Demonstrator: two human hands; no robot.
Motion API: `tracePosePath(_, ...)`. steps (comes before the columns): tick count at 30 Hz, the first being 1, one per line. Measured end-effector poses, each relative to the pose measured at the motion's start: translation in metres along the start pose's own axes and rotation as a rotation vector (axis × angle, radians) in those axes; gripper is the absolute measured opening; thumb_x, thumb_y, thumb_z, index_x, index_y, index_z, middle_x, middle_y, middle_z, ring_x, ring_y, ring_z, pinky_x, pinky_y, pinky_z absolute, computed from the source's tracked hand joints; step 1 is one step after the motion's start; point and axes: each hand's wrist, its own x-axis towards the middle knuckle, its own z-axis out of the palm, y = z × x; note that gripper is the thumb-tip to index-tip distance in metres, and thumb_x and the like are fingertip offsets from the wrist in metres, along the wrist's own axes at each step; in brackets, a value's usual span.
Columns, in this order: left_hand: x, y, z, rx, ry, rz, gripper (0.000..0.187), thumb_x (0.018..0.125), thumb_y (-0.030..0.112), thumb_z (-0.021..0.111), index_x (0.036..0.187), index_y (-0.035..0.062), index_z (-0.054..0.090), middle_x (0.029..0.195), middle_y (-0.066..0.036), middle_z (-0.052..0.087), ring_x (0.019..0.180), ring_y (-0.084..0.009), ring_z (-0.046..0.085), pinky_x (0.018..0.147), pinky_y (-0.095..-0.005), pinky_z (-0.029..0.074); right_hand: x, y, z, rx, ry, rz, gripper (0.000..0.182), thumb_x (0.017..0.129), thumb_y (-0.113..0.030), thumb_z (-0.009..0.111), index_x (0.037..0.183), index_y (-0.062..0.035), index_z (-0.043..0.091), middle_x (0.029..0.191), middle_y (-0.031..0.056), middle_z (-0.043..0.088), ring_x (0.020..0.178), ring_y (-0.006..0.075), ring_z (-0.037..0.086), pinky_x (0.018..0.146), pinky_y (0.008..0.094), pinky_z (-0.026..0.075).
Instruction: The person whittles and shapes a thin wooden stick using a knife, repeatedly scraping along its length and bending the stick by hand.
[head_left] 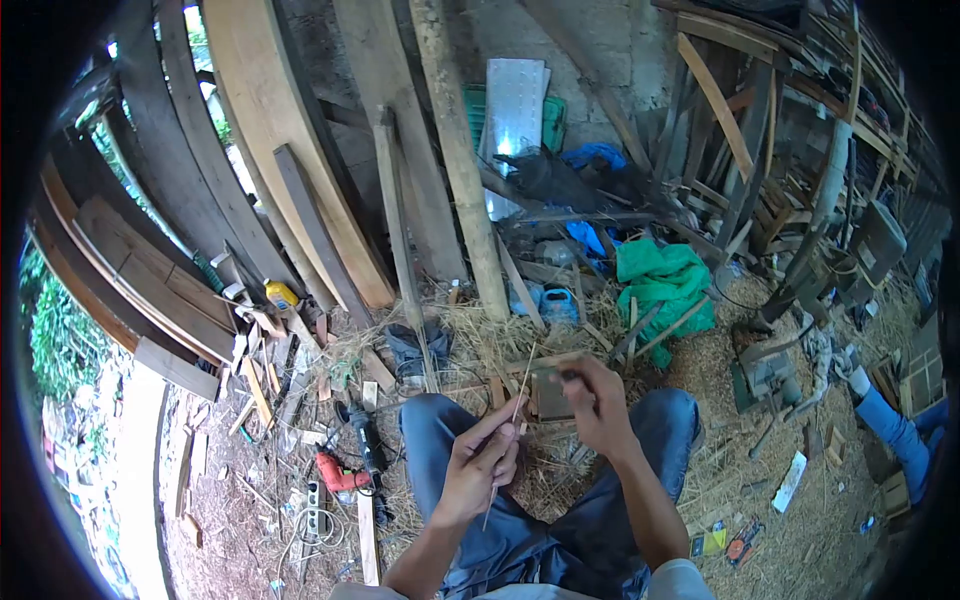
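My left hand [480, 465] is closed around a thin pale stick [524, 385], perhaps a straw or a sliver of wood. The stick slants upward between the thumb and forefinger, and its lower end pokes out below the palm. To the right, my right hand [598, 405] is raised above the knee with its fingers bent together. Whatever may be between those fingertips is too blurred to make out. Both hands are over my lap, between my knees in blue jeans [655, 425]. Just beyond them a small squarish block [552, 397] is partly covered by the right hand.
A red and black power drill [345, 473] and a power strip [316, 508] with a coiled cable lie on the left. Planks [290, 150] lean on the wall. A green cloth [665, 285] is ahead. Pliers [738, 548] lie right; another person's leg [895, 440] shows at far right.
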Motion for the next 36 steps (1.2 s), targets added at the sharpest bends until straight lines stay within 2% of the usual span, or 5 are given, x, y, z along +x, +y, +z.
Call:
tracePosePath(14,-0.014,-0.007,-0.013,0.012,0.021,0.051,0.028,0.094,0.007,0.053,0.121,0.0023,0.056,0.083,0.001,0.046,0.054,-0.0034,0.033,0.043,-0.0185,0.026,-0.004,-0.035,-0.010,-0.468,-0.190,-0.309,0.023,0.071,-0.014,0.070,0.090,-0.0036,0.065,0.078,0.0112,0.059,0.072,0.0305,0.054,0.065,0.0401,0.044)
tracePosePath(30,-0.009,-0.009,-0.012,0.209,0.094,0.081,0.034,0.093,0.007,0.054,0.127,0.0074,0.056,0.081,0.004,0.038,0.053,-0.0019,0.034,0.044,-0.0194,0.024,0.007,0.004,-0.026,-0.478,-0.123,-0.196,0.018,0.074,-0.013,0.068,0.089,-0.0032,0.064,0.075,0.0132,0.059,0.071,0.0336,0.057,0.064,0.0409,0.045)
tracePosePath(32,0.000,-0.013,-0.015,0.174,0.086,0.099,0.033,0.093,0.007,0.055,0.126,0.0060,0.056,0.079,0.003,0.042,0.054,-0.0023,0.036,0.044,-0.0193,0.027,0.019,0.035,-0.037,-0.614,0.030,0.192,0.026,0.085,-0.028,0.064,0.092,-0.0039,0.063,0.074,0.0149,0.059,0.071,0.0367,0.058,0.060,0.0410,0.044)
tracePosePath(33,0.008,-0.019,-0.019,0.140,0.115,0.124,0.031,0.093,0.008,0.056,0.124,0.0048,0.057,0.078,0.003,0.045,0.056,-0.0029,0.038,0.046,-0.0199,0.030,0.017,0.030,-0.035,-0.429,-0.005,0.429,0.032,0.089,-0.033,0.060,0.093,-0.0018,0.061,0.070,0.0129,0.059,0.062,0.0286,0.058,0.057,0.0368,0.043)
tracePosePath(36,0.036,-0.032,-0.036,-0.005,0.118,0.203,0.024,0.092,0.009,0.057,0.115,0.0022,0.059,0.078,0.001,0.054,0.063,-0.0050,0.044,0.055,-0.0215,0.038,-0.022,0.043,-0.001,-0.075,-0.035,0.352,0.031,0.088,-0.031,0.062,0.094,-0.0008,0.061,0.068,0.0060,0.058,0.061,0.0145,0.054,0.057,0.0312,0.042)
